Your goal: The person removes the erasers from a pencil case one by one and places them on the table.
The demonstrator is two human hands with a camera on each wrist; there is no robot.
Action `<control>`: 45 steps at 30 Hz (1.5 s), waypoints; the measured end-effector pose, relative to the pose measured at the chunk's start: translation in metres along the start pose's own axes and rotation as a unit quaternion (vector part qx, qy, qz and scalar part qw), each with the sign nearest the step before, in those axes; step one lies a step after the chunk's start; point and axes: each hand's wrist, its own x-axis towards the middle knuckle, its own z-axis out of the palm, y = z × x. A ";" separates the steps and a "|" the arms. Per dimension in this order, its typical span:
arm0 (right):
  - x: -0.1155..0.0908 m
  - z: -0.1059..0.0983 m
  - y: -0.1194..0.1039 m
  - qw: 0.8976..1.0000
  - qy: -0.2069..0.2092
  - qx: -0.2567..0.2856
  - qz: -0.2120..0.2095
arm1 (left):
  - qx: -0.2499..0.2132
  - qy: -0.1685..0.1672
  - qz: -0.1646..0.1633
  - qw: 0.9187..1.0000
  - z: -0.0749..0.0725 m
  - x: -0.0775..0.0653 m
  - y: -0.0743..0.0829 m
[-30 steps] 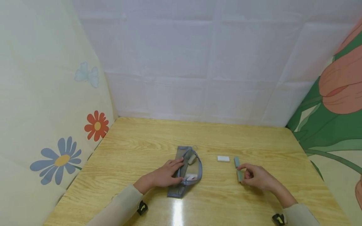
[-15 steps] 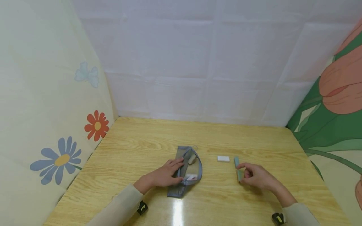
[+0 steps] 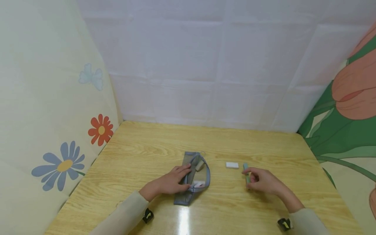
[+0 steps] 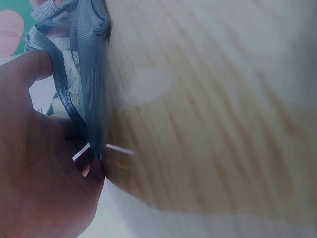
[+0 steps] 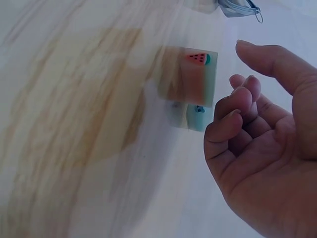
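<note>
A grey mesh zip pouch (image 3: pixel 207 176) lies on the table with its mouth gaping. My left hand (image 3: pixel 171 181) holds its left edge; in the left wrist view the thumb (image 4: pixel 37 67) hooks over the zip band. Inside the pouch are a greyish block (image 3: pixel 199 165) and a white item (image 3: pixel 199 184). To the right, my right hand (image 3: pixel 262 181) hovers around two light green eraser-like blocks, thumb and index finger apart. The right wrist view shows a gap between the fingers and the blocks: one has a watermelon picture (image 5: pixel 198 77), the other block (image 5: pixel 196 118) a small blue picture.
A white block (image 3: pixel 232 165) lies on the wooden table (image 3: pixel 152 140) between the pouch and the green blocks. A white cloth wall (image 3: pixel 176 65) closes off the back. Flower-printed sheets (image 3: pixel 41 98) stand at the sides.
My right hand has shifted slightly away from me and left along the green blocks, its index finger now over the far one. My left hand and the pouch stay put.
</note>
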 end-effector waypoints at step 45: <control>0.039 0.026 -0.038 0.998 -0.010 0.009 -0.057 | -0.004 -0.005 -0.003 1.000 0.000 0.001 -0.002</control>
